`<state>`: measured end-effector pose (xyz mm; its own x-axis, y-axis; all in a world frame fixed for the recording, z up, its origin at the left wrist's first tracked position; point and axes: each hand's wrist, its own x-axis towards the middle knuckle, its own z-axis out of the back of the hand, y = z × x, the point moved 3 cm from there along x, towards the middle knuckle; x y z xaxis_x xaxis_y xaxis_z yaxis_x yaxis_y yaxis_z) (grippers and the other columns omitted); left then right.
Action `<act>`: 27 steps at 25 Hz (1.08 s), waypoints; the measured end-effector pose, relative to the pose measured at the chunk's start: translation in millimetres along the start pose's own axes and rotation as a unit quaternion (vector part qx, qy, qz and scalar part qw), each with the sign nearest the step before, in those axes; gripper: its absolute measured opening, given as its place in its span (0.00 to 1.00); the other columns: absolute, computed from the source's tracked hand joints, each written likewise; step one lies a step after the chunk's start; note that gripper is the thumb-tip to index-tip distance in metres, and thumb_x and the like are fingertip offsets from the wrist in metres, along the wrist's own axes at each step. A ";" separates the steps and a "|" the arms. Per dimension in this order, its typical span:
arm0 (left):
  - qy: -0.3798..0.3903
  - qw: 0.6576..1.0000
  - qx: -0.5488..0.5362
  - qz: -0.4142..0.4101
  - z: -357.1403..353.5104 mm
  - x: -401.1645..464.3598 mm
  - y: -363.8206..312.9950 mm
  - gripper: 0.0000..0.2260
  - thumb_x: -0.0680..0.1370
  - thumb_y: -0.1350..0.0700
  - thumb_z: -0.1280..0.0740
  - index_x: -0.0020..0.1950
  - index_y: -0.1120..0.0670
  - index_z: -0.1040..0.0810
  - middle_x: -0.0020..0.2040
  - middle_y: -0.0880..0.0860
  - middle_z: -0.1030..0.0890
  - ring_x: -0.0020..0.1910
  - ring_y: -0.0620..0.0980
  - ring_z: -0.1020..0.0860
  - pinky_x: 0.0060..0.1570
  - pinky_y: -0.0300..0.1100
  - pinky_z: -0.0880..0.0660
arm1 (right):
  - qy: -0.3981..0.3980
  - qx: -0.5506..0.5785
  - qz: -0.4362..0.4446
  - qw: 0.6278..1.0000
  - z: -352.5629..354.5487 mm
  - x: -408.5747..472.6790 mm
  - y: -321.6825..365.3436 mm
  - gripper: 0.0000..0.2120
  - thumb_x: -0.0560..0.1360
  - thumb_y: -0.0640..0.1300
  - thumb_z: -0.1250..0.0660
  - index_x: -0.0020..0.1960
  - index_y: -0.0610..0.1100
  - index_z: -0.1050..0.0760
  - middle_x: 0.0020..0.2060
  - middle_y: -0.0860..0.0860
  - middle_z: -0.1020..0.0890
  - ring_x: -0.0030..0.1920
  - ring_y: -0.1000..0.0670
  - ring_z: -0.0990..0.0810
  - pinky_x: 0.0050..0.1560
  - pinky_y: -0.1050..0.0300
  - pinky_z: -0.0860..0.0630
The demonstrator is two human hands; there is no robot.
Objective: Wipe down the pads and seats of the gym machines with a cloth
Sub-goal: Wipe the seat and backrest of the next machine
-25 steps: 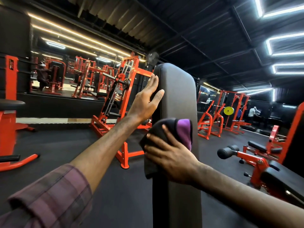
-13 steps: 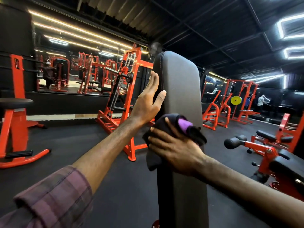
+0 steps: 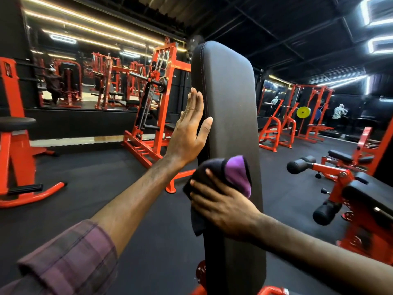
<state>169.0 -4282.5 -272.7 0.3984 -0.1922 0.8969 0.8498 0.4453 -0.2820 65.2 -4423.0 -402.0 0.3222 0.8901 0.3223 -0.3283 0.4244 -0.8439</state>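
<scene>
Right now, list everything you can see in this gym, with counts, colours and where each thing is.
back pad: one, dark grey, upright, centre
cloth: one, black and purple, pressed on the pad's lower left part
rack machine: one, orange, behind the pad, left
round seat: one, black on an orange frame, far left
wall mirror: one, left wall
weight plate: one, yellow, right background
bench with roller pads: one, orange and black, right
hands: left hand flat against the pad's left edge; right hand pressing the cloth
</scene>
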 end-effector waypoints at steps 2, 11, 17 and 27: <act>-0.007 1.000 -0.002 0.000 -3.0 -6.8 -1.3 0.31 0.88 0.49 0.44 0.86 0.56 0.52 0.87 0.54 0.56 0.86 0.50 0.56 0.82 0.64 0.46 | 0.007 0.008 0.027 1.000 0.7 -4.7 -2.6 0.18 0.82 0.43 0.38 0.70 0.41 0.21 0.74 0.44 0.24 0.81 0.37 0.36 0.81 0.28 0.51; 0.002 1.000 0.012 -0.012 -10.3 -36.1 0.1 0.32 0.88 0.48 0.42 0.86 0.58 0.51 0.87 0.56 0.54 0.86 0.52 0.55 0.81 0.64 0.44 | 0.003 0.031 0.012 0.999 2.9 -26.2 18.3 0.20 0.82 0.43 0.39 0.72 0.41 0.23 0.76 0.44 0.26 0.81 0.38 0.36 0.81 0.29 0.52; 0.005 1.000 0.019 -0.011 -17.7 -63.2 -5.5 0.33 0.87 0.49 0.40 0.86 0.60 0.51 0.87 0.58 0.53 0.86 0.53 0.54 0.81 0.64 0.43 | 0.028 0.033 0.012 0.999 -2.6 -49.5 69.8 0.20 0.82 0.43 0.39 0.71 0.40 0.21 0.75 0.43 0.25 0.81 0.38 0.36 0.83 0.32 0.55; 0.004 0.999 0.026 -0.036 -27.0 -101.7 -11.8 0.31 0.87 0.54 0.38 0.84 0.65 0.47 0.86 0.63 0.49 0.86 0.58 0.50 0.82 0.56 0.42 | 0.071 0.049 0.017 0.996 -6.1 -80.8 109.2 0.19 0.83 0.44 0.38 0.71 0.41 0.21 0.78 0.43 0.28 0.82 0.40 0.39 0.81 0.38 0.40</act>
<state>127.8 -4291.8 -369.7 0.3396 -0.2314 0.9117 0.8573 0.4748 -0.1989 8.7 -4449.5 -522.8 0.4294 0.8746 0.2251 -0.4238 0.4152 -0.8050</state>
